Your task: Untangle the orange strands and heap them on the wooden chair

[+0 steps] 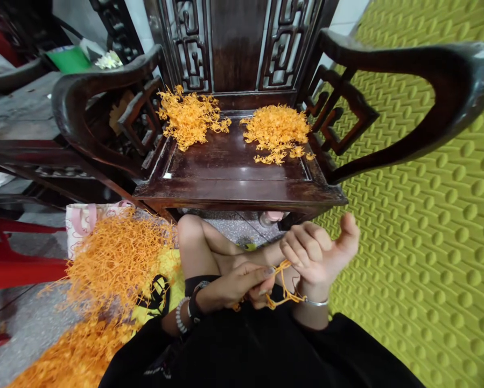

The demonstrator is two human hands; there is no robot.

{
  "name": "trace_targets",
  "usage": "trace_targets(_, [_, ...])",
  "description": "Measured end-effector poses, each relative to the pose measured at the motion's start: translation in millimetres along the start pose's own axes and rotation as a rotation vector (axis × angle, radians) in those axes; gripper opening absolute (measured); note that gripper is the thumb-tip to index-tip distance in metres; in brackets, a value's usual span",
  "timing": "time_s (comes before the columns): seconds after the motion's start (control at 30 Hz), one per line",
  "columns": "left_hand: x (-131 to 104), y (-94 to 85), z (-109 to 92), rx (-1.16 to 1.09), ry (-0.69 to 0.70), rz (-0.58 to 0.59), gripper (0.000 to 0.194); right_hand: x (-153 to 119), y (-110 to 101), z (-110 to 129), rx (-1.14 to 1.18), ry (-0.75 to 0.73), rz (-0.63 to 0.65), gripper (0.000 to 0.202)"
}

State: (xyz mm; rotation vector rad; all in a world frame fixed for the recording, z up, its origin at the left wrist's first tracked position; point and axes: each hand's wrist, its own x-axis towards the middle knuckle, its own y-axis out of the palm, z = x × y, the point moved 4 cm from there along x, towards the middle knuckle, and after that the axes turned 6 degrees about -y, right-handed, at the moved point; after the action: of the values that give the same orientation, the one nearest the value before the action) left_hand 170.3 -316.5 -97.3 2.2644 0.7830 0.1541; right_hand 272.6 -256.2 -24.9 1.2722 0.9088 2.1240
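Note:
An orange cord (282,265) runs between my two hands above my lap. My left hand (244,283) pinches it between thumb and forefinger, the other fingers curled beneath. My right hand (316,250) has its fingers folded over the cord's other end, while the thumb sticks out to the side. A slack length of the cord hangs in a loop below, close to the silver bangle on my right wrist. On the chair seat in front lie a left pile of small orange cord pieces (189,118) and a right pile of the same (280,129).
The dark carved wooden chair (242,188) faces me. Left of my legs are a heap of loose orange cords (112,264), a printed bag (78,223) and more orange pieces (72,355) lower down. A red stool (19,258) stands far left. Yellow-green padding (427,226) covers the right side.

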Motion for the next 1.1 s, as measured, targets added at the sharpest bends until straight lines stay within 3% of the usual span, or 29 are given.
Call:
trace_targets(0.23, [1.3,9.5,-2.7,-0.095,-0.011,0.146,0.046,4.5,10.9,13.1,0.031,-0.163,0.180,0.059])
trace_targets(0.43, [0.9,12.6,-4.5,-0.112,-0.014,0.143,0.045,-1.6,6.1,17.2,0.113,-0.235,0.113,0.056])
trace_targets(0.67, [-1.1,4.7,-5.0,0.037,0.028,0.019,0.046,4.9,10.5,15.6,-0.123,-0.250,0.113,0.055])
trace_targets(0.87, [-8.3,0.3,-12.6,0.462,0.013,-0.074,0.052,-0.7,15.2,16.4,-0.176,-0.308,0.185,0.045])
trace_targets(1.0, [-10.8,-1.7,-12.6,0.525,0.054,-0.095,0.050,-3.3,6.6,19.4,-0.088,-0.312,0.082,0.043])
trace_targets(1.1, [-9.3,-7.8,-11.0,0.438,0.061,-0.159,0.052,1.3,-0.1,14.9,-0.162,-0.289,0.009,0.045])
